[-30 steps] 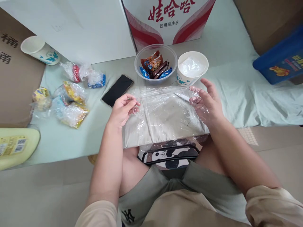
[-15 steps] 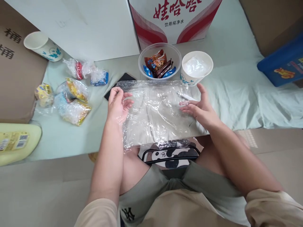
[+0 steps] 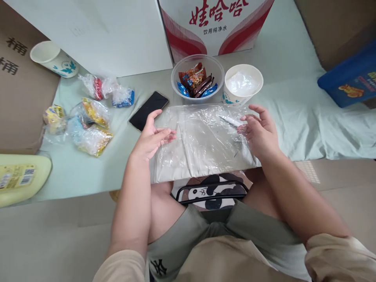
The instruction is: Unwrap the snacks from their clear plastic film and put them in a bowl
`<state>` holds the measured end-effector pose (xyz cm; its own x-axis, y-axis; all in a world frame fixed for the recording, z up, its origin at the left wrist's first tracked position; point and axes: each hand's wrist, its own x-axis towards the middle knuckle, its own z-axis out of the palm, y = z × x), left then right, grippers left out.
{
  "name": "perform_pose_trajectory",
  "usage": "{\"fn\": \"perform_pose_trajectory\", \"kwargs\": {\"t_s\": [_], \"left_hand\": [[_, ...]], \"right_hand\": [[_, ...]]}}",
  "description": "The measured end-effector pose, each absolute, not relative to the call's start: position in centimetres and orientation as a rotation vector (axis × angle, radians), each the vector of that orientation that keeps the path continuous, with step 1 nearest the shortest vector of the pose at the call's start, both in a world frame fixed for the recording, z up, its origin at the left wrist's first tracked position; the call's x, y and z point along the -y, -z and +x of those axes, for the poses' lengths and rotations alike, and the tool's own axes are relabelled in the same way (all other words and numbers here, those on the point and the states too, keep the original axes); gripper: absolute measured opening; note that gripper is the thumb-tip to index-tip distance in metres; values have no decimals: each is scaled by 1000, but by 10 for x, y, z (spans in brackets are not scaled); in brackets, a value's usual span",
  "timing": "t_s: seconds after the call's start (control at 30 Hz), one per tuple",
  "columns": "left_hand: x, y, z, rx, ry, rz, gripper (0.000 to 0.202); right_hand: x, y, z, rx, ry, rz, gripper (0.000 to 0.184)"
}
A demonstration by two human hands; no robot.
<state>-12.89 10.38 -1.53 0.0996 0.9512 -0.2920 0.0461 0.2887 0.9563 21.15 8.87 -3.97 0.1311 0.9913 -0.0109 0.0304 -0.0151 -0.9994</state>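
Observation:
A clear plastic sheet or bag lies spread out at the front edge of the cloth-covered table. My left hand is over its left side, fingers apart and stretched inward. Over the right side is my right hand, its fingers partly bent and spread; no firm hold shows. By its fingertips lies a slim white pen-like thing; whether the plastic covers it I cannot tell. Just beyond the sheet stand a clear bowl with several wrapped snacks and a paper cup holding crumpled clear plastic.
A black phone lies beyond my left hand. Several plastic-wrapped packets are at the left, near a tipped paper cup and a yellow-green jug. Boxes stand behind; a blue container is at the right.
The plastic lies flatter, and its upper left part no longer covers the phone. My left hand has shifted right and slightly nearer me; my right hand has moved a little right.

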Motion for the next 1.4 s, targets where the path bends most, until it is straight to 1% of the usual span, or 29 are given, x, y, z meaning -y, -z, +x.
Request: {"fn": "perform_pose_trajectory", "kwargs": {"t_s": [0.1, 0.17, 0.23, 0.3, 0.43, 0.53, 0.7, 0.77, 0.83, 0.9, 1.0, 1.1, 1.17, 1.23, 1.27, 1.33, 1.4], "left_hand": [[-103, 18, -128, -1290, -948, 1151, 67], [-105, 19, -128, -1291, -974, 1180, 66], [-106, 19, -127, -1269, -991, 1206, 69], [-106, 18, -125, -1239, -997, 1217, 67], [-104, 16, -121, -1252, -989, 1186, 52], [-105, 17, -120, -1309, -1021, 1233, 48], [-108, 22, -120, -1485, -1075, 1366, 31], [-109, 26, -121, -1558, -1072, 1424, 27], [-110, 29, -121, -1612, -1068, 1491, 24], [-110, 30, -121, -1652, -1069, 1573, 21], [-110, 29, -121, -1697, -1072, 1712, 12], [-108, 25, -122, -1696, -1098, 1855, 4], [-106, 20, -124, -1604, -1165, 1921, 9], [-100, 15, -124, -1412, -1226, 1894, 20], [-97, 13, -124, -1301, -1228, 1833, 25], [-90, 7, -122, -1150, -1185, 1638, 34], [-86, 2, -120, -1140, -1136, 1428, 39]], "right_hand": [[-85, 42, 213, 1166, -1184, -1239, 61], [-81, 41, 213, 1221, -1244, -1238, 76], [-77, 39, 212, 1283, -1293, -1255, 80], [-74, 37, 210, 1325, -1314, -1268, 72], [-75, 32, 209, 1350, -1260, -1296, 52], [-77, 29, 210, 1364, -1218, -1334, 47], [-78, 30, 213, 1523, -1149, -1325, 40], [-77, 32, 213, 1628, -1054, -1369, 42], [-77, 35, 212, 1727, -889, -1429, 41], [-77, 38, 211, 1800, -707, -1469, 33], [-77, 40, 209, 1852, -498, -1482, 15], [-76, 35, 208, 1824, -313, -1460, 13], [-75, 29, 208, 1778, -260, -1421, 13], [-74, 23, 210, 1768, -372, -1305, 17], [-73, 21, 212, 1768, -507, -1209, 21], [-72, 18, 214, 1700, -884, -1012, 28], [-71, 18, 216, 1512, -1243, -925, 27]]}}
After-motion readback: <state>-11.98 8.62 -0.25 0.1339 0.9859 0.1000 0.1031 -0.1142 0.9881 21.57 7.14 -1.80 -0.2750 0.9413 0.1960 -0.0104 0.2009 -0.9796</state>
